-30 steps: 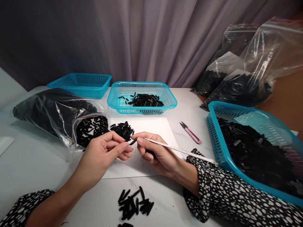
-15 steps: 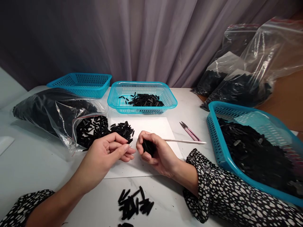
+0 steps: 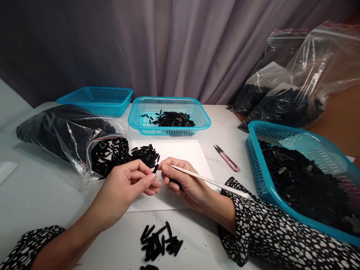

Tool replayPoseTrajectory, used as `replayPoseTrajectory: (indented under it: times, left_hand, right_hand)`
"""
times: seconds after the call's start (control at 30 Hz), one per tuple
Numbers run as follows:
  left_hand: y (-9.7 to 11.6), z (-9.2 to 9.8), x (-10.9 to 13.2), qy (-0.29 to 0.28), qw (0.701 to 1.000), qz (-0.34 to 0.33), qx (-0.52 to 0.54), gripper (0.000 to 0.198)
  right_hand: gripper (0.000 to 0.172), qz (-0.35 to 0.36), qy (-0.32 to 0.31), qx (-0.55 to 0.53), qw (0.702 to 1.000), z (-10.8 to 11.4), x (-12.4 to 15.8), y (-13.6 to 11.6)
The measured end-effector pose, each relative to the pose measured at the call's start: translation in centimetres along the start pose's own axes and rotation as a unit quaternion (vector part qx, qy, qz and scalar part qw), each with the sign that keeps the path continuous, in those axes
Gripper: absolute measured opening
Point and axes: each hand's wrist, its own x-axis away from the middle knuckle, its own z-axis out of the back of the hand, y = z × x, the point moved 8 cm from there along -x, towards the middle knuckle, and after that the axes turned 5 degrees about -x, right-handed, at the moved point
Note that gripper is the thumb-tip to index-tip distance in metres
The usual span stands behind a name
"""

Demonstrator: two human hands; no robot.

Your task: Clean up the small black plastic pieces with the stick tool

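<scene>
My left hand (image 3: 135, 178) is closed, pinching a small black strip (image 3: 155, 168) between thumb and fingertips. Close beside it, my right hand (image 3: 182, 180) grips a slim white stick-like tool (image 3: 213, 182), which slants back over the wrist to the sleeve. Something black shows under the right hand's curled fingers, mostly hidden. Both hands are over a white sheet (image 3: 194, 150). Just behind them a pile of black strips (image 3: 146, 153) spills beside the mouth of a clear plastic bag (image 3: 70, 131). Nearer me lies a smaller group of black strips (image 3: 157, 243).
Pink thread snips (image 3: 227, 159) lie right of the sheet. A blue basket (image 3: 168, 131) with some strips stands behind, another blue basket (image 3: 120, 108) at back left. A large blue basket (image 3: 254, 161) full of black pieces is at right, before filled zip bags (image 3: 289, 101).
The white tool has swung from pointing out behind my right hand to lying across it toward the wrist. My right fingers have moved in close to the strip, now sticking up from my left fingertips.
</scene>
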Motion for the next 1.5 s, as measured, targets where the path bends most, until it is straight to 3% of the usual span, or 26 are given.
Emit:
replayPoseTrajectory:
  times: [0.23,0.37,0.53,0.63,0.77,0.93,1.3,1.5]
  left_hand:
    - [-0.2,-0.5,-0.1,-0.006,0.999,-0.005,-0.047,0.019]
    - [0.5,0.2,-0.3,-0.012,0.993,-0.044,-0.112,0.022]
    - [1.6,2.4,-0.5,0.000,0.924,-0.127,-0.360,0.015]
    - [0.9,3.3,-0.6,-0.019,0.898,-0.115,-0.425,0.008]
    - [-0.6,3.4,-0.9,-0.041,0.888,-0.068,-0.452,0.008]
    - [-1.2,3.1,-1.2,-0.036,0.882,-0.060,-0.467,0.007]
    - [-1.3,2.0,-1.5,-0.025,0.867,-0.103,-0.488,0.010]
    - [-0.7,1.4,-1.4,0.033,0.826,-0.179,-0.533,0.012]
  right_hand:
    - [0.029,-0.004,0.006,0.006,1.000,-0.2,0.1,-0.1]
    - [0.026,-0.022,0.003,-0.024,0.999,-0.1,0.1,0.0]
    - [0.022,-0.040,0.005,-0.050,0.998,0.1,0.2,0.0]
    - [0.021,-0.039,-0.001,-0.042,0.998,0.1,0.2,0.0]
    - [0.017,-0.019,-0.028,-0.046,0.998,-0.3,0.3,-0.2]
    - [0.015,-0.022,-0.041,-0.046,0.998,-0.5,0.4,-0.2]
    - [0.015,-0.011,-0.051,-0.042,0.998,-0.6,0.4,-0.4]
    - [0.012,-0.022,-0.008,-0.060,0.998,-0.1,0.2,-0.1]
